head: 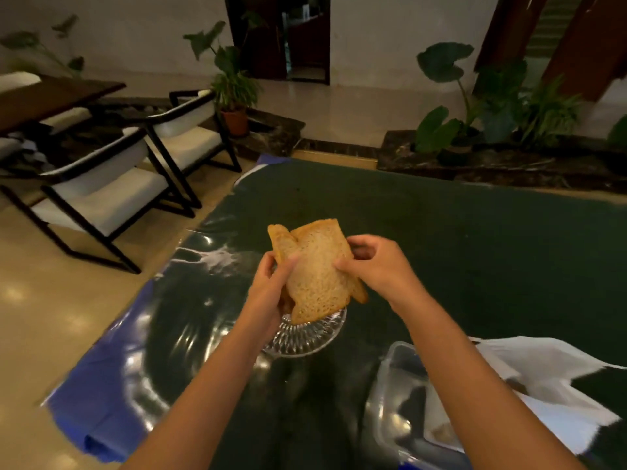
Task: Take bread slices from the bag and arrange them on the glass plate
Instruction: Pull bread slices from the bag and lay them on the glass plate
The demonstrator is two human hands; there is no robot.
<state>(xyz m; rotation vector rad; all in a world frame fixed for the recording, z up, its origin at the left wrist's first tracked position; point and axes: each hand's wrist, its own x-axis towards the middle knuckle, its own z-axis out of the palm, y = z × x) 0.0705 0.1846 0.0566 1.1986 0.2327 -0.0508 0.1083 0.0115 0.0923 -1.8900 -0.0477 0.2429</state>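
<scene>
A small stack of brown bread slices [317,271] is held upright in the air above the ribbed glass plate [305,337]. My left hand [271,290] grips the stack from its left and lower side. My right hand [376,266] pinches the right edge of the front slice between thumb and fingers. Another slice fans out behind at the upper left. The plate rests on the dark green table [458,249], mostly hidden by my left wrist and the bread. A white bag [543,374] lies at the right, beyond my right forearm.
A clear plastic container [400,401] stands near the front, just right of centre, between my forearms. Blue plastic sheeting [101,401] hangs over the table's left edge. Chairs [112,198] stand on the floor to the left. Potted plants line the far wall.
</scene>
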